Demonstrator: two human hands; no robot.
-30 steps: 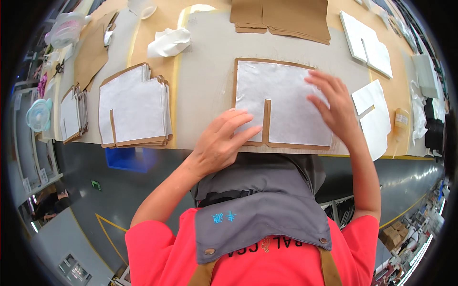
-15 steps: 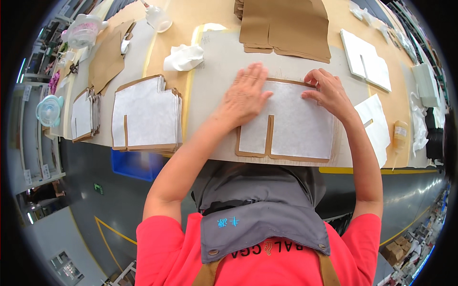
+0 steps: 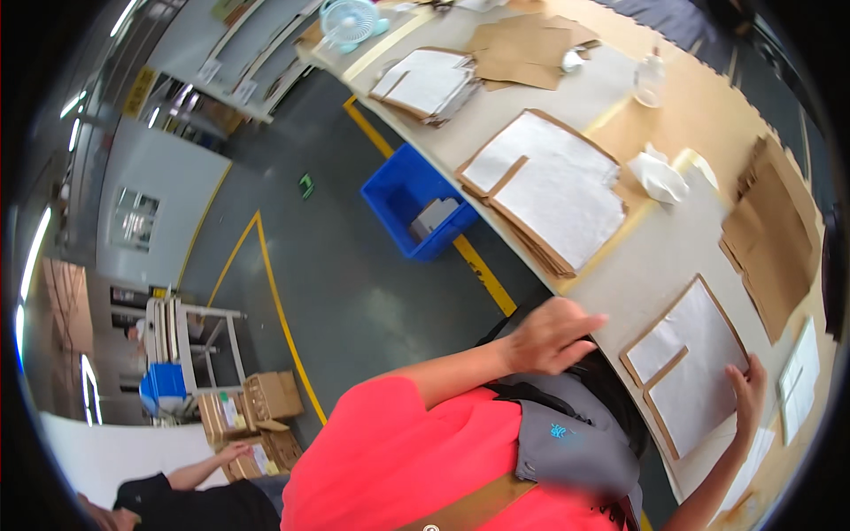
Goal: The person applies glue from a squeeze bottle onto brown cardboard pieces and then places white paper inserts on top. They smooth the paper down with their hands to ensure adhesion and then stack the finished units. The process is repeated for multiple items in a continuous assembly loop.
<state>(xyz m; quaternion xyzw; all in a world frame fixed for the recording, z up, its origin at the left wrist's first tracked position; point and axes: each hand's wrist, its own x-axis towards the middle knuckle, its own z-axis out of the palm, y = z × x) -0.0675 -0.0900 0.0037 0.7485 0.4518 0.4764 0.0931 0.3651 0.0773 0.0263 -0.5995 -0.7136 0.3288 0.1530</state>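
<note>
A brown panel [image 3: 680,358] faced with a white sheet, with a narrow slot in it, lies at the table's front edge. At its right edge is my right hand [image 3: 749,389], thumb over the white face and fingers at the rim, gripping it. My left hand [image 3: 551,336] is off the panel, in the air by the front edge, fingers loosely bent and thumb held apart; I see nothing in it. To the left lies a stack of similar white-faced panels [image 3: 553,190]. Plain brown panels [image 3: 772,239] are piled beyond the gripped one.
Farther left are a smaller white-faced stack [image 3: 427,81], loose brown pieces [image 3: 522,49] and a fan [image 3: 348,24]. A crumpled white cloth [image 3: 659,175] and a squeeze bottle [image 3: 650,81] sit on the table. A blue bin [image 3: 398,195] stands on the floor; another person [image 3: 190,500] is behind.
My view has swung to the left. My left hand has come off the panel and drawn back toward my body. The right hand has stayed at the panel's right side, lower down.
</note>
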